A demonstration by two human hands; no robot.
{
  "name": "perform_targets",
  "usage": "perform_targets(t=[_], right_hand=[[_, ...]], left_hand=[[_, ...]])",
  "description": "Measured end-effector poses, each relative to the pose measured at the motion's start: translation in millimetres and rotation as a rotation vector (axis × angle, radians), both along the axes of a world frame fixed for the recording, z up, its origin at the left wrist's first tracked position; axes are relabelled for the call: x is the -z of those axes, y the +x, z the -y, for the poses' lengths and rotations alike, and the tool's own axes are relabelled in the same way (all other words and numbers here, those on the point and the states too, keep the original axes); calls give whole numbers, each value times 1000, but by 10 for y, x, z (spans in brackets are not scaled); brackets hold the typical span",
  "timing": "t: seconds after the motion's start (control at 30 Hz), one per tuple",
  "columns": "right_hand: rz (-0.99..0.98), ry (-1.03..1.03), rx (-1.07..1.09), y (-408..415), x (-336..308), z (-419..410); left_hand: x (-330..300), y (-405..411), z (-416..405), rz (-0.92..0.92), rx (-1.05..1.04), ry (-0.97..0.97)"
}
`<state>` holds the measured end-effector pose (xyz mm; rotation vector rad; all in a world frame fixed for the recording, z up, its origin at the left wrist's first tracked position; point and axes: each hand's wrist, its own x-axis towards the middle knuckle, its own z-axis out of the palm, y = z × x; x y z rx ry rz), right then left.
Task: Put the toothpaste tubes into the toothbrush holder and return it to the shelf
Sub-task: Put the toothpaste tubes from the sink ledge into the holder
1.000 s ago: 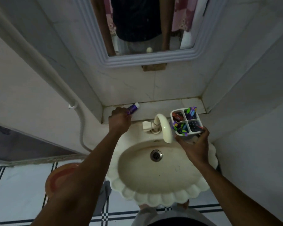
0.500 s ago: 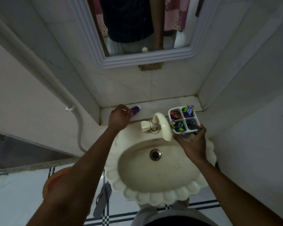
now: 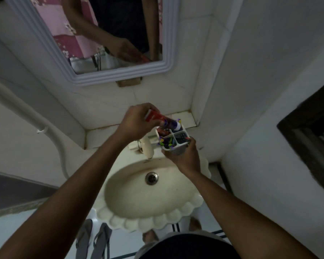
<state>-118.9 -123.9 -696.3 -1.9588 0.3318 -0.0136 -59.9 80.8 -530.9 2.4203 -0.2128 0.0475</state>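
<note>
My left hand (image 3: 137, 122) grips a red and purple toothpaste tube (image 3: 162, 120) with a white cap, tilted cap-down, its cap at the back compartment of the toothbrush holder (image 3: 176, 146). The holder is white with four compartments that hold several colourful toothbrushes. My right hand (image 3: 183, 156) holds the holder from below, above the sink's back right rim. The tiled shelf (image 3: 183, 118) runs behind the sink, under the mirror.
A cream scalloped sink (image 3: 148, 217) with a tap (image 3: 147, 146) and drain (image 3: 151, 178) lies below my hands. The mirror (image 3: 110, 34) hangs above. A white pipe (image 3: 26, 111) runs down the left wall. Slippers (image 3: 94, 240) lie on the floor. A dark opening (image 3: 314, 137) is at right.
My left hand lifted the toothpaste tube off the shelf and carried it right to the holder's top. My right hand kept the holder, raised slightly. The camera view shifted.
</note>
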Motion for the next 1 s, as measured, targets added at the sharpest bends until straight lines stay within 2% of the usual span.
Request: perform_targets(t=[0.3, 0.43, 0.5, 0.63, 0.7, 0.8, 1.0], right_hand=[[24, -30, -59, 111, 14, 149], [31, -52, -72, 146, 18, 159], [12, -42, -78, 145, 41, 170], [16, 37, -98, 157, 72, 133], [3, 71, -99, 186, 42, 80], [27, 75, -39, 232, -36, 5], [166, 4, 110, 240, -623, -12]], left_hand=[[284, 202, 715, -64, 293, 424], [365, 260, 839, -39, 339, 490], [397, 276, 814, -47, 270, 397], [501, 218, 627, -29, 16, -14], [526, 148, 493, -19, -116, -154], [532, 27, 249, 28, -181, -146], [282, -148, 6, 109, -148, -124]])
